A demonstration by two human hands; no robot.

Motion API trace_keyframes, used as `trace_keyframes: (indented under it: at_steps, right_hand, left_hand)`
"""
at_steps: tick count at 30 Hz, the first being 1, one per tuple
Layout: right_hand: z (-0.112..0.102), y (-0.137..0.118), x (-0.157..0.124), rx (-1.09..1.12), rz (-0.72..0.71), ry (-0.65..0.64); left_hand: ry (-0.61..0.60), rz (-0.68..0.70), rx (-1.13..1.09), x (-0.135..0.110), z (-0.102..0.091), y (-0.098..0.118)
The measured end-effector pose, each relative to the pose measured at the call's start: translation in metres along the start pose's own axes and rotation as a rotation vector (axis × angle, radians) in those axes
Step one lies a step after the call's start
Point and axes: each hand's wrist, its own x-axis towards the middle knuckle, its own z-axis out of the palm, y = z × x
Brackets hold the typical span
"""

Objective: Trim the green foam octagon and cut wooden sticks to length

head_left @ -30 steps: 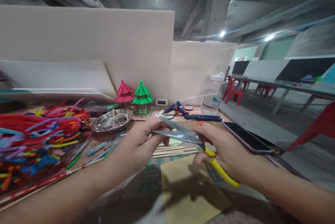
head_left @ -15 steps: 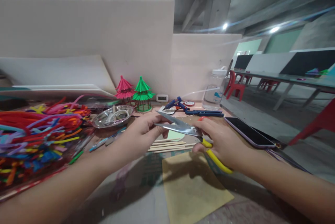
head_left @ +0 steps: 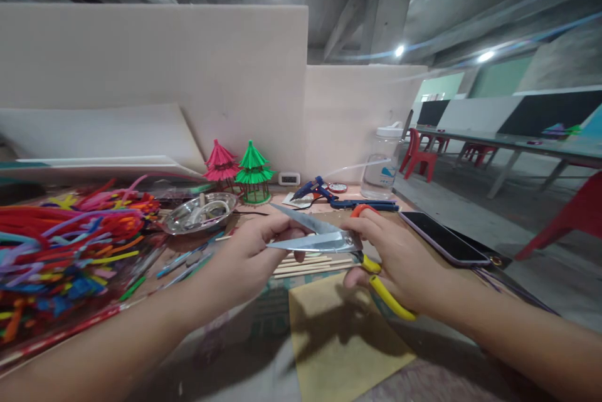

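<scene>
My right hand (head_left: 392, 245) is wrapped round the handles of scissors (head_left: 324, 241) with yellow and orange grips. The scissors' two metal blades are spread apart and point left, across the fingers of my left hand (head_left: 263, 242). Those left fingers are curled closed behind the blades, and whatever they pinch is hidden. Below both hands a square yellow sheet (head_left: 348, 352) lies on the table, with their shadow across it. Several thin wooden sticks (head_left: 310, 266) lie just beyond the sheet, under the scissors.
Colourful pipe cleaners (head_left: 70, 245) are heaped at left, beside a metal dish (head_left: 176, 222). Behind stand a pink pagoda model (head_left: 220, 163), a green one (head_left: 254, 167) and a small clock (head_left: 289, 179). A blue glue gun (head_left: 308, 189), water bottle (head_left: 379, 170) and phone (head_left: 442, 238) are at right.
The scissor blades have opened wider. A pale green round piece seen beside my left fingers is now mostly hidden behind the blades. Both hands stay close together.
</scene>
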Motion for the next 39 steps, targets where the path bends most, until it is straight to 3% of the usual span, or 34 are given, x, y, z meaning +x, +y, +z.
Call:
trace_keyframes:
  at_steps: [6, 17, 22, 25, 29, 39]
  right_hand:
    - [0.001, -0.002, 0.0, -0.014, -0.004, -0.022]
    - [-0.003, 0.001, -0.001, 0.058, 0.11, -0.13]
    - [0.001, 0.01, 0.001, 0.173, 0.273, -0.02]
    - [0.002, 0.012, 0.001, 0.221, 0.318, -0.02]
    - [-0.001, 0.002, 0.005, 0.257, 0.284, -0.067]
    - [-0.007, -0.011, 0.006, 0.068, 0.184, -0.077]
  left_hand:
    - [-0.026, -0.09, -0.067, -0.001, 0.002, -0.006]
    - [0.032, -0.01, 0.112, 0.001, 0.003, -0.005]
    - [0.117, 0.026, 0.15, 0.004, 0.001, 0.0]
    - [0.142, 0.025, 0.075, 0.005, 0.0, 0.001]
    - [0.162, 0.017, 0.04, 0.005, 0.0, -0.001]
    - [0.137, 0.0, 0.032, 0.0, 0.003, 0.004]
